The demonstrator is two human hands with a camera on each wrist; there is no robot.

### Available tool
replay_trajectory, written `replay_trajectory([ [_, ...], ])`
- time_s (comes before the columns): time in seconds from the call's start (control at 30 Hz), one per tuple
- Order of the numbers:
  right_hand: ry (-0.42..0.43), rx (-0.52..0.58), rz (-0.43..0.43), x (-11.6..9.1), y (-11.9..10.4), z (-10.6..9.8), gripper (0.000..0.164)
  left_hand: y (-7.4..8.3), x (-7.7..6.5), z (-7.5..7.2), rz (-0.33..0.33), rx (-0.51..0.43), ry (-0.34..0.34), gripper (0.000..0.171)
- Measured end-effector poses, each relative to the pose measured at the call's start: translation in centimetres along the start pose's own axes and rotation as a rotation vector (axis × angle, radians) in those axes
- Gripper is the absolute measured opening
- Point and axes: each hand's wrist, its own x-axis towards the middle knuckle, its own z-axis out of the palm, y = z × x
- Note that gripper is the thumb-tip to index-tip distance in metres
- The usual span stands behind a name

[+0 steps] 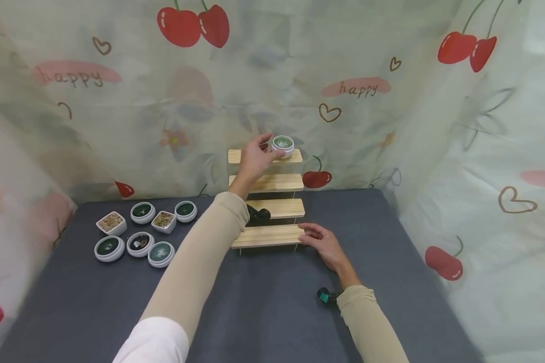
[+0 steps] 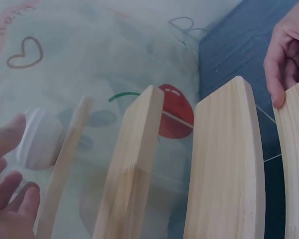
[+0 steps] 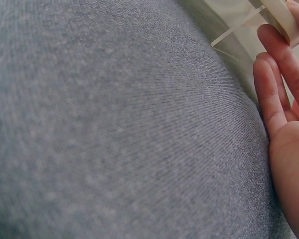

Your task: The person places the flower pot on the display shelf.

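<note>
A round white jar with a green top point(image 1: 283, 144) sits on the top tier of a four-tier wooden display stand point(image 1: 265, 237), toward its right end. My left hand point(image 1: 254, 159) is right beside the jar, thumb toward its front and the other fingers spread. In the left wrist view, the jar's white side point(image 2: 40, 142) shows just past the thumb, with the fingers loosely spread. My right hand point(image 1: 324, 247) holds the right end of the stand's lowest board. In the right wrist view, its fingers point(image 3: 284, 55) are at the board's edge point(image 3: 285, 22).
Several round white jars point(image 1: 110, 248) with dark or green tops stand at the left of the dark table point(image 1: 272, 312). Among them are two square white bowls point(image 1: 164, 222) of small granules. A cherry-printed cloth point(image 1: 263, 65) hangs close behind the stand.
</note>
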Motion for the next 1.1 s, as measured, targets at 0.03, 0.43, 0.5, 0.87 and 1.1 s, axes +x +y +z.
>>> replay_trajectory([
  [0.03,0.005,-0.001,0.0,0.0,0.0,0.0,0.048,0.0,0.0,-0.3,0.002,-0.003,0.003,0.068],
  [0.43,0.021,-0.017,0.017,-0.2,-0.1,0.1,0.048,0.0,-3.3,-4.7,0.076,-0.02,0.053,0.066],
  [0.5,0.023,-0.01,0.016,-0.3,-0.2,0.1,0.048,-0.3,-4.1,-5.5,0.085,-0.006,0.044,0.065],
  [0.87,0.016,-0.011,-0.001,-0.5,-0.2,0.2,0.05,-3.4,-8.0,-10.0,0.109,0.075,0.025,0.068],
  [1.1,0.015,0.0,0.0,-0.4,-0.2,0.5,0.049,-6.8,-9.9,-12.8,0.044,0.152,0.107,0.067],
])
